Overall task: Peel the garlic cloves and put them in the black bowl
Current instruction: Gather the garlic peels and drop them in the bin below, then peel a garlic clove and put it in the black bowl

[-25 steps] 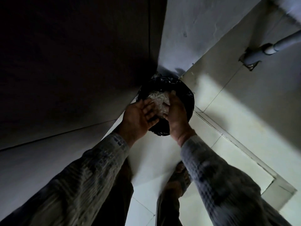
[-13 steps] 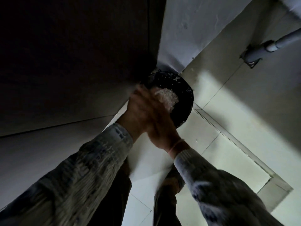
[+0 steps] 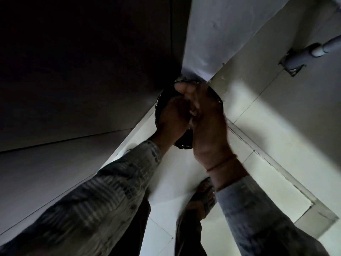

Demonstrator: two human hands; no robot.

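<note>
A round black container (image 3: 184, 143) with a dark liner stands on the floor in a corner, below my hands. My left hand (image 3: 173, 117) is curled into a loose fist and pressed against the flat palm of my right hand (image 3: 206, 124), directly above the container. A few pale scraps of garlic skin (image 3: 191, 115) show between the two hands. My hands hide the container's contents. No garlic cloves are in sight.
A dark panel (image 3: 83, 71) fills the left side and a grey wall (image 3: 221, 34) rises behind the container. A grey pipe (image 3: 299, 58) enters the wall at upper right. My sandalled foot (image 3: 203, 196) stands on the pale floor tiles (image 3: 258, 126).
The hands came together over the container, the right sliding across the left. They now cover the heap of pale skins that was visible inside it.
</note>
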